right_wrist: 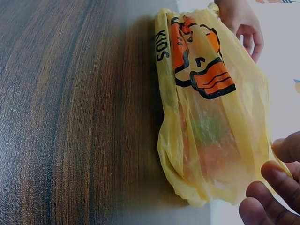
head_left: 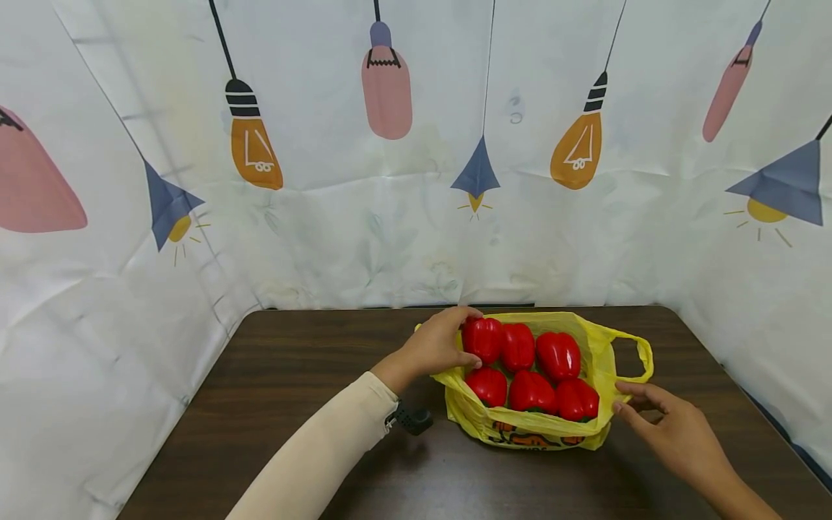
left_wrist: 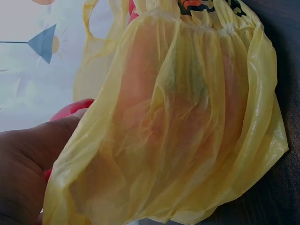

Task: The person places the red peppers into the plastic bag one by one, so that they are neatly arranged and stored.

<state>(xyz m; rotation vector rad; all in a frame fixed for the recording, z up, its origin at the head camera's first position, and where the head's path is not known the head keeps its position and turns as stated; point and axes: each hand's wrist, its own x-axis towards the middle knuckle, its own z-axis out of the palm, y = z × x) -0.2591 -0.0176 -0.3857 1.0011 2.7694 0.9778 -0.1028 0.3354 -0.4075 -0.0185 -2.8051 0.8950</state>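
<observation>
A yellow plastic bag (head_left: 601, 361) filled with red bell peppers (head_left: 557, 355) is held open on a dark wooden table (head_left: 273, 375) between two hands.

The bag is thin and crinkled; six glossy peppers are seen in two rows from the head view. The left hand (head_left: 442, 345) is curled over the bag's far left rim, its fingertips against the nearest pepper; the right hand (head_left: 676, 430) lies just beside the bag's right edge below a loop handle (head_left: 640, 355), fingers loosely spread, and whether plastic is pinched cannot be told. Only the right wrist view shows an orange cartoon print (right_wrist: 201, 61) and the word KIDS on the bag's side; the left wrist view shows the peppers as a blur through the film. A lamp-patterned cloth (head_left: 390, 180) hangs beyond the fingers.
</observation>
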